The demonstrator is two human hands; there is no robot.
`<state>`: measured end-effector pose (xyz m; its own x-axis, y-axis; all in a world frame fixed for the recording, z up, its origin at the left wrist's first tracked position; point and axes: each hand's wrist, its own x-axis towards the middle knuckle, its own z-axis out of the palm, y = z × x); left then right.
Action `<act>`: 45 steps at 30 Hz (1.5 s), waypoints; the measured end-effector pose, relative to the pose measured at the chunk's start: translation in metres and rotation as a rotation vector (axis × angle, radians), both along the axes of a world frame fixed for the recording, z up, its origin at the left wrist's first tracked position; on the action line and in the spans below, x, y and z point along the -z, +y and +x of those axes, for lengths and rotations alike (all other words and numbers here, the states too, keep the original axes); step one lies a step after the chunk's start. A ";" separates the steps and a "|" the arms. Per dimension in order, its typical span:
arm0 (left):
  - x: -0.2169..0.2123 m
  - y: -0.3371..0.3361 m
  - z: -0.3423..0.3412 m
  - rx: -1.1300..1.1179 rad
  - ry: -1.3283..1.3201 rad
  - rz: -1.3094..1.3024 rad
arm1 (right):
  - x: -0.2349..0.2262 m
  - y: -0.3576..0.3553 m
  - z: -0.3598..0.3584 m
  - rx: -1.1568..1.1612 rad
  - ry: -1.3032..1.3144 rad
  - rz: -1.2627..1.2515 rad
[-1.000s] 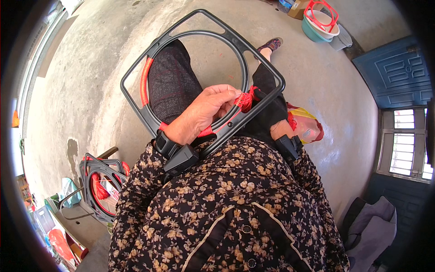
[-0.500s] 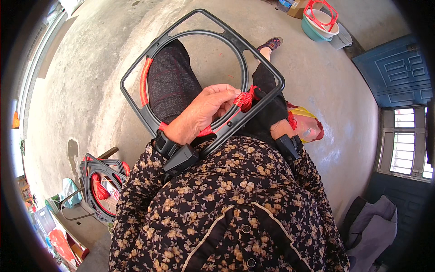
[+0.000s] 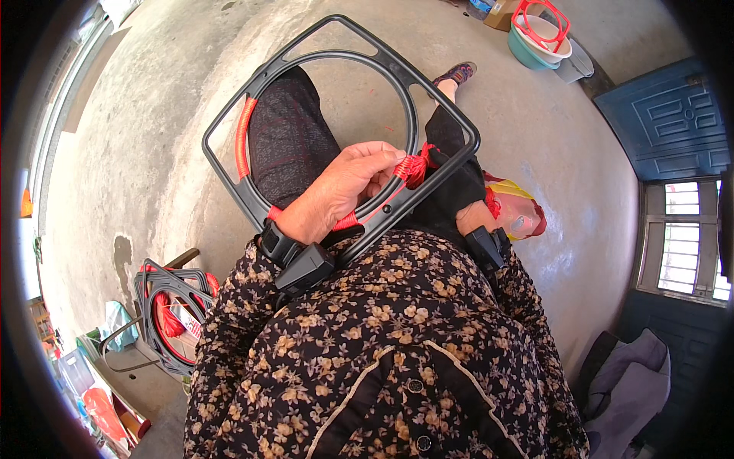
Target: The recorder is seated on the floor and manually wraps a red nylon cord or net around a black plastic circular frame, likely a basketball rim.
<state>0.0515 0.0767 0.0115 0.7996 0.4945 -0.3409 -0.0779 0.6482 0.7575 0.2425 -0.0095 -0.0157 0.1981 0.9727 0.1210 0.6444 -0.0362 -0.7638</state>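
Black plastic square frame with a round inner ring [image 3: 395,69]: lies cornerwise across the person's lap, over the dark patterned trousers [image 3: 294,134].
Glossy red cord [image 3: 414,171]: is wrapped around the ring's right side, in a bunched, loose-ended knot; further red wrappings cover parts of its left and lower sides.
Left hand [image 3: 348,180]: reaches over the ring's lower part, thumb and forefinger pinching the red cord at the right-hand wrapping.
Right hand [image 3: 472,219]: is down beside the right thigh, next to the red-and-yellow plastic bag [image 3: 524,218]; its fingers are hidden, so I cannot tell whether it grips anything.
Wrists: each carries a black boxy device, just past the cuff of the black floral shirt [image 3: 382,321].
Floor at left: a pile of black frames and red cord [image 3: 170,315].
Far right: a teal plastic basin [image 3: 527,58] with a white basin inside, near a blue panelled door [image 3: 665,126].
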 end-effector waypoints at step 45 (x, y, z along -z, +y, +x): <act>0.002 0.001 0.000 -0.010 -0.012 -0.023 | -0.006 -0.003 -0.001 -0.035 -0.245 -0.101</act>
<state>0.0515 0.0773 0.0099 0.7986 0.4947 -0.3427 -0.0936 0.6647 0.7413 0.2419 -0.0122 -0.0094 0.1407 0.9880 0.0630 0.8117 -0.0787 -0.5788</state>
